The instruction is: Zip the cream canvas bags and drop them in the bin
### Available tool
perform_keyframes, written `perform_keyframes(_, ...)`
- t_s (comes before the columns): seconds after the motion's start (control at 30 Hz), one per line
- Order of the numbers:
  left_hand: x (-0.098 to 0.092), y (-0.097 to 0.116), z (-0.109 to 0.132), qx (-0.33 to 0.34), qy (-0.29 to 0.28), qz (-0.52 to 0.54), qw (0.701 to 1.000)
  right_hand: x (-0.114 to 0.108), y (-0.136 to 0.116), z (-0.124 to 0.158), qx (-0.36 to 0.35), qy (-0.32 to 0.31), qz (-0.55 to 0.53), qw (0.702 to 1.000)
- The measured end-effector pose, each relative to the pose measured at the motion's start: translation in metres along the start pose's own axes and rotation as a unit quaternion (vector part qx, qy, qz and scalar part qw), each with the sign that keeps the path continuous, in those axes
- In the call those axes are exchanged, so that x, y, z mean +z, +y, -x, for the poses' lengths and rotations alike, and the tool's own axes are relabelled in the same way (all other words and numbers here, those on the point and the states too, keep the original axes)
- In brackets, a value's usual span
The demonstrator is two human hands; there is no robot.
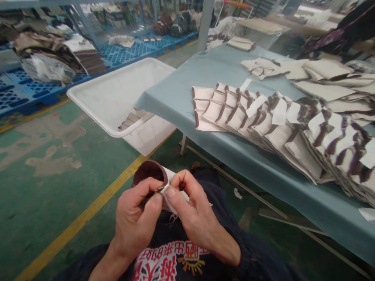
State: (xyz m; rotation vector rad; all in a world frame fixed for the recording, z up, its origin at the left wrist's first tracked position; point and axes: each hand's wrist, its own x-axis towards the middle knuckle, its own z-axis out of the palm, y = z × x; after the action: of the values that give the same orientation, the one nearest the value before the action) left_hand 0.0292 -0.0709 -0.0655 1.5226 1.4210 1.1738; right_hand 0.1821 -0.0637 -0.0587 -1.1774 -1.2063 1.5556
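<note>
Close to my body, both hands grip one fabric piece [150, 170], brown with a white part and curled into a loop. My left hand [137, 212] pinches its brown edge between thumb and forefinger. On the white part, my right hand [193, 210] presses with thumb and fingertips, right beside the left thumb. Loose threads hang below the piece. Beyond the hands, overlapping rows of cream fabric pieces [216, 111] with dark brown edges lie on the table. White strips [279, 112] rest across several of them.
A blue-grey covered table [181, 93] fills the right side, its near edge by my right arm. Left of it stands a white plastic tub [108, 84] with some fabric inside. Blue pallets [129, 52] hold bundles farther back. More cream pieces [325, 88] lie at the table's far side.
</note>
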Motion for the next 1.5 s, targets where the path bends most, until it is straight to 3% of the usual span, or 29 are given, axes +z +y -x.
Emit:
perform_keyframes(0.23, -0.004, 0.012, 0.000, 0.071, -0.030, -0.042, 0.996, 0.001, -0.005, 0.002, 0.050, -0.037, -0.164, 0.985)
perform_keyframes(0.43, 0.001, 0.014, -0.007, 0.103, -0.037, -0.083, 0.990, -0.004, 0.002, -0.001, 0.102, -0.071, -0.192, 0.973)
perform_keyframes(0.7, 0.003, 0.016, -0.011, 0.060, -0.082, -0.077, 0.992, -0.002, 0.014, -0.003, 0.061, -0.027, -0.165, 0.984)
perform_keyframes(0.87, 0.012, 0.017, -0.008, 0.066, -0.061, -0.104, 0.991, 0.000, 0.027, -0.003, 0.011, 0.021, -0.136, 0.990)
perform_keyframes(1.0, 0.013, 0.016, -0.015, 0.024, -0.076, -0.087, 0.993, -0.004, 0.030, -0.010, 0.055, -0.007, -0.197, 0.979)
perform_keyframes(1.13, -0.001, 0.014, -0.028, -0.031, -0.152, -0.046, 0.987, -0.020, 0.021, -0.014, 0.103, -0.075, -0.154, 0.980)
perform_keyframes(1.23, -0.015, 0.018, -0.039, -0.027, -0.204, -0.044, 0.978, -0.039, 0.007, -0.012, 0.044, -0.073, -0.041, 0.996)
perform_keyframes(1.33, -0.023, 0.028, -0.050, -0.001, -0.244, -0.057, 0.968, -0.055, -0.012, -0.011, -0.087, -0.038, 0.117, 0.989)
perform_keyframes(1.5, -0.026, 0.049, -0.065, 0.064, -0.295, -0.080, 0.950, -0.064, -0.041, -0.025, -0.345, -0.075, 0.281, 0.892)
